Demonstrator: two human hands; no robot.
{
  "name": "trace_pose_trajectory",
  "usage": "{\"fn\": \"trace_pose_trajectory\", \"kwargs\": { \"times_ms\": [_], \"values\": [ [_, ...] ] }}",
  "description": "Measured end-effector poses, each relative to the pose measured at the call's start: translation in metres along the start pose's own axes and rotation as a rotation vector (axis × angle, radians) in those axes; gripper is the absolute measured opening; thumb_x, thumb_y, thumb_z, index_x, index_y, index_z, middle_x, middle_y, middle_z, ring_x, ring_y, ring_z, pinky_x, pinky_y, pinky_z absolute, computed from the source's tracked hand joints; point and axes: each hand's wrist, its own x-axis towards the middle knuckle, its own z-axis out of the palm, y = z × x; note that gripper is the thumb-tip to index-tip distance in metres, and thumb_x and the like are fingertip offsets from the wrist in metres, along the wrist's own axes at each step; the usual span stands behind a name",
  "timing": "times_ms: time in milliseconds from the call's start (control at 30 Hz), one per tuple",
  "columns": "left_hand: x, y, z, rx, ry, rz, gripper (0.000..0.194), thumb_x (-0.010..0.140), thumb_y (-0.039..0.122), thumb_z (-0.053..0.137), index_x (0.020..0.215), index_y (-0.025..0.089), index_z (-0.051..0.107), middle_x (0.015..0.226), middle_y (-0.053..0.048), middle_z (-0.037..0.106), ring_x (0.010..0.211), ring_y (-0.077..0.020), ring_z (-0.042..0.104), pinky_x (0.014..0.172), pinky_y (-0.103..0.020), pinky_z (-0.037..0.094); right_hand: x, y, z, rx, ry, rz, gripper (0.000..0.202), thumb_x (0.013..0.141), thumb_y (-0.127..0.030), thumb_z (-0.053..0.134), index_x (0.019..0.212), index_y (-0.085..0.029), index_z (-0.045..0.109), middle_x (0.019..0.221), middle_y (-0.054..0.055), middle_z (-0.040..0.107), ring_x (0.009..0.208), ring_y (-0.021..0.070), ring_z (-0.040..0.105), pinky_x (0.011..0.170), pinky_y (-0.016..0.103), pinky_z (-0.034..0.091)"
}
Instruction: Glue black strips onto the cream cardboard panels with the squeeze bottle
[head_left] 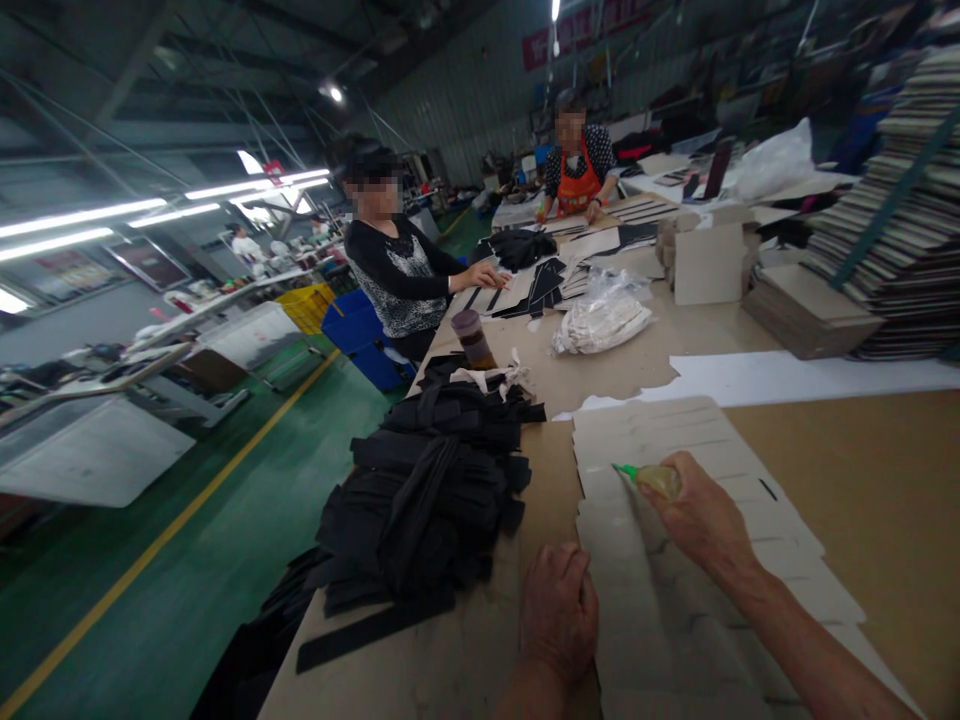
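My right hand (pixel 705 515) is wrapped round a small squeeze bottle (pixel 660 482) with yellowish contents and a green pointed nozzle. The nozzle points left, over overlapping pale grey-beige sheets (pixel 750 545) with short dark marks and stepped edges. My left hand (pixel 561 610) rests closed on the table by the sheets' left edge; its palm side is hidden, so what it holds, if anything, does not show. Left of it lies a large heap of black fabric strips (pixel 427 490), with one strip (pixel 375 632) flat on the table in front.
Beyond the heap stand a jar of brown liquid (pixel 474 340) and a clear plastic bag (pixel 604 315). Tall board stacks (pixel 885 215) rise at the right. Two co-workers, one in an orange apron (pixel 579 188), work along the table (pixel 600 375). Blue (pixel 367 340) and yellow crates (pixel 306 307) stand left.
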Motion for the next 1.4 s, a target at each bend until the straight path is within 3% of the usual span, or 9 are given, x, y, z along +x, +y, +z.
{"fn": "trace_pose_trajectory", "kwargs": {
  "times_ms": [200,467,767,933,1067,1267,1400],
  "values": [
    [0.000,0.000,0.001,0.023,0.015,0.003,0.032,0.090,0.009,0.047,0.114,0.023,0.063,0.115,-0.006,0.069,0.101,-0.0237,0.063,0.094,-0.046,0.057,0.005,0.002,0.003,0.001,-0.028,-0.088,0.020,0.087,-0.044,0.053,0.093,-0.025,0.048,0.086,0.003,0.064,0.071,0.0201,0.057,0.063,0.029,0.033],
    [0.004,0.003,-0.005,0.020,0.014,0.024,0.030,0.089,0.008,0.048,0.111,0.023,0.063,0.109,-0.006,0.069,0.094,-0.0228,0.063,0.086,-0.042,0.059,0.004,0.002,-0.003,-0.023,-0.057,-0.045,0.021,0.088,-0.046,0.052,0.094,-0.026,0.048,0.085,0.002,0.063,0.072,0.0208,0.058,0.063,0.030,0.033],
    [0.002,0.001,-0.004,0.005,-0.011,0.021,0.029,0.091,0.010,0.048,0.113,0.022,0.062,0.113,-0.006,0.068,0.099,-0.0234,0.061,0.090,-0.043,0.056,0.010,0.021,-0.020,-0.101,0.016,0.060,0.024,0.087,-0.050,0.051,0.093,-0.027,0.048,0.083,0.002,0.062,0.072,0.0227,0.058,0.061,0.030,0.032],
    [0.000,-0.002,0.000,0.004,0.006,0.039,0.031,0.091,0.009,0.047,0.116,0.021,0.061,0.116,-0.006,0.068,0.101,-0.0244,0.060,0.093,-0.046,0.056,0.011,0.021,-0.021,-0.031,-0.038,0.063,0.026,0.086,-0.051,0.053,0.095,-0.027,0.048,0.079,0.001,0.062,0.073,0.0229,0.059,0.061,0.030,0.034],
    [0.000,-0.003,0.000,0.015,-0.012,0.033,0.031,0.091,0.009,0.048,0.115,0.021,0.061,0.115,-0.006,0.068,0.102,-0.0242,0.061,0.094,-0.046,0.056,0.011,0.021,-0.020,-0.041,-0.009,0.124,0.029,0.084,-0.053,0.054,0.094,-0.027,0.047,0.077,0.001,0.061,0.073,0.0237,0.059,0.061,0.030,0.034],
    [-0.001,-0.002,0.001,0.008,0.006,0.024,0.031,0.092,0.010,0.046,0.115,0.021,0.062,0.115,-0.007,0.068,0.103,-0.0243,0.062,0.097,-0.049,0.054,0.010,0.020,-0.017,-0.015,-0.031,0.018,0.025,0.084,-0.050,0.053,0.092,-0.027,0.048,0.079,0.001,0.063,0.072,0.0222,0.059,0.061,0.030,0.035],
    [0.000,-0.002,-0.001,0.014,0.005,0.038,0.029,0.092,0.011,0.047,0.114,0.021,0.062,0.114,-0.007,0.068,0.102,-0.0240,0.063,0.096,-0.048,0.055,0.014,0.032,-0.028,-0.041,0.026,0.130,0.030,0.083,-0.054,0.054,0.093,-0.027,0.049,0.075,0.002,0.062,0.070,0.0239,0.058,0.059,0.031,0.035]
  ]
}}
